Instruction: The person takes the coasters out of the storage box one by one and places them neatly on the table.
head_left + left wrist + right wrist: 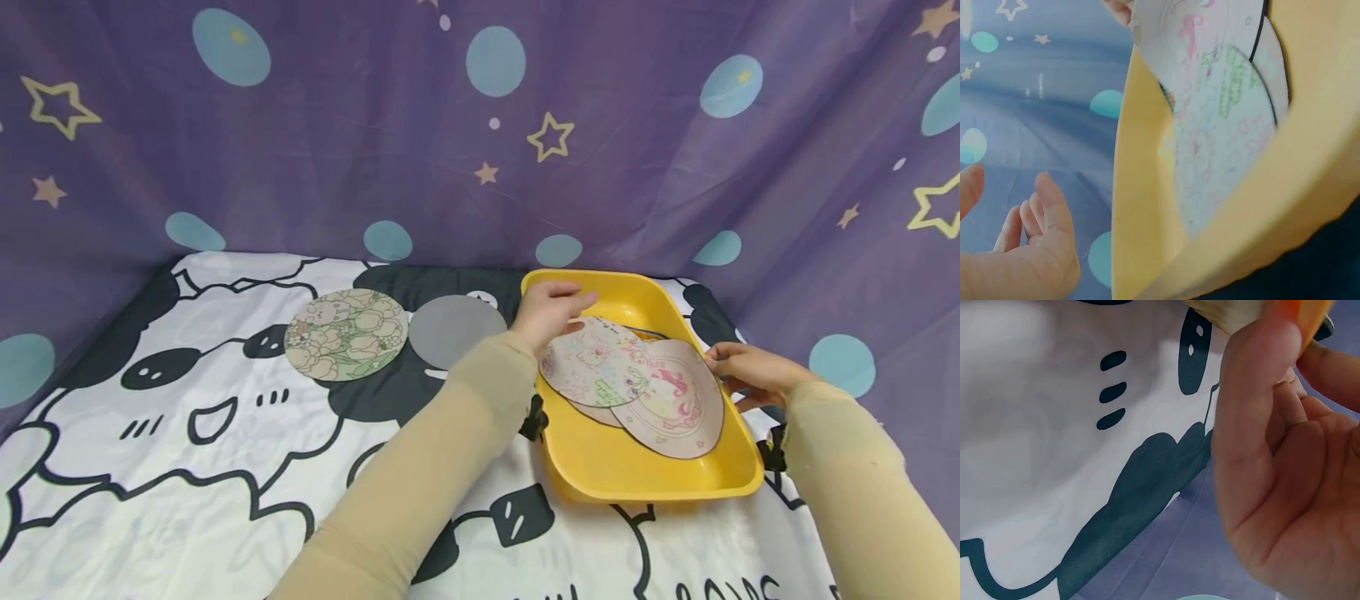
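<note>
No word, brand or number can be read with certainty. Dark lettering is printed on the white cloth (322,479) along the bottom edge of the head view, right of the middle, but it is cut off by that edge, so that only the upper parts of the letters are shown. On the pastel round mat (585,362), 2 patches of writing-like marks are seen, 1 dark near the far rim and 1 green near the near rim; both are too small to be made out. The green patch is also shown, blurred, in the left wrist view. On the pink round mat (686,408), faint pink marks cannot be deciphered.
</note>
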{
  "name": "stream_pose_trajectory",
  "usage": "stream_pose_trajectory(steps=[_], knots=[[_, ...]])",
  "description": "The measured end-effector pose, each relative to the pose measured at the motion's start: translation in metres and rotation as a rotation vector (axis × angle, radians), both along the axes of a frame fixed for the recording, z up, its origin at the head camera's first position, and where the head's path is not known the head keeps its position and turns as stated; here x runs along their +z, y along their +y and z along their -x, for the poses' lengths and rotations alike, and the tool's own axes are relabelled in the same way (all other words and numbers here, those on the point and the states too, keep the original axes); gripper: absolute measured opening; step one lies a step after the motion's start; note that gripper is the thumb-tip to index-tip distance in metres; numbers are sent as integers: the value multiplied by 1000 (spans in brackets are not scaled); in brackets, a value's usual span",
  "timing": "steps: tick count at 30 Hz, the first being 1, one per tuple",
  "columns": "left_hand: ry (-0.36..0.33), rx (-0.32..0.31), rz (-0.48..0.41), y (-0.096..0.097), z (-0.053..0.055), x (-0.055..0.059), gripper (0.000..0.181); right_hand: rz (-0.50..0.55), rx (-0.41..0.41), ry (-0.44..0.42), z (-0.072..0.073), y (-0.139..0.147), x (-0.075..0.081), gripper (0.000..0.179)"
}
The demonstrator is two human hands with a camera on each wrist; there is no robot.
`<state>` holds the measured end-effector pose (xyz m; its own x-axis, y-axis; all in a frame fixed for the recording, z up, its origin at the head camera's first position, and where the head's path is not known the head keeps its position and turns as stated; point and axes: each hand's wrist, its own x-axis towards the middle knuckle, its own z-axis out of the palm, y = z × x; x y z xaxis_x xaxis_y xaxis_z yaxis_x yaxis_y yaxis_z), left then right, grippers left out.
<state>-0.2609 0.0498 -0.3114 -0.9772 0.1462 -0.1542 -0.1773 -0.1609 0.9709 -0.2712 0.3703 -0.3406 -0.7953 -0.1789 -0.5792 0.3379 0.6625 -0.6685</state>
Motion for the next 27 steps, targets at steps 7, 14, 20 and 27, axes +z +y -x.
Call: stream_pose_trajectory(steps=[7,14,20,27], knots=[[-27,2,-34,16,1,-9,47,-8,2,-4,0,0,1,19],[-14,27,-57,23,2,-11,46,-10,0,-2,1,0,0,19],[26,67,6,31,5,-19,44,0,-4,-7,0,0,0,20],[16,115,121,38,7,-24,44,4,1,-1,1,1,0,20]])
